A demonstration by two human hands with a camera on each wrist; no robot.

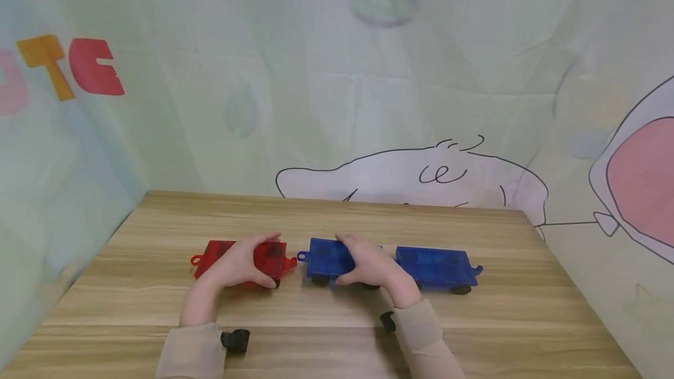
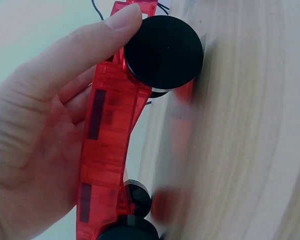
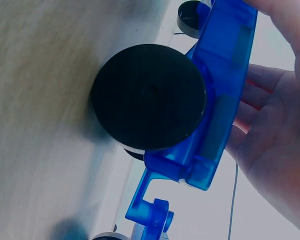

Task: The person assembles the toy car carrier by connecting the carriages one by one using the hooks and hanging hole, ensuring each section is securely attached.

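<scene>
Head: two wagons (image 1: pixel 271 259) (image 1: pixel 327 258) sit within hands (image 1: pixel 237 263) (image 1: pixel 371 263) (seemingly pinched).

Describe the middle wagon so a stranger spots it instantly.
On the wooden table, look between the red wagon at left and the end blue wagon at right. There sits the middle wagon, gripped by the right hand. Its blue color separates it from the red wagon; that grip, from the other blue one.

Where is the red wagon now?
In the head view, the red wagon is left of centre, gripped by the left hand, beside the middle blue wagon.
</scene>
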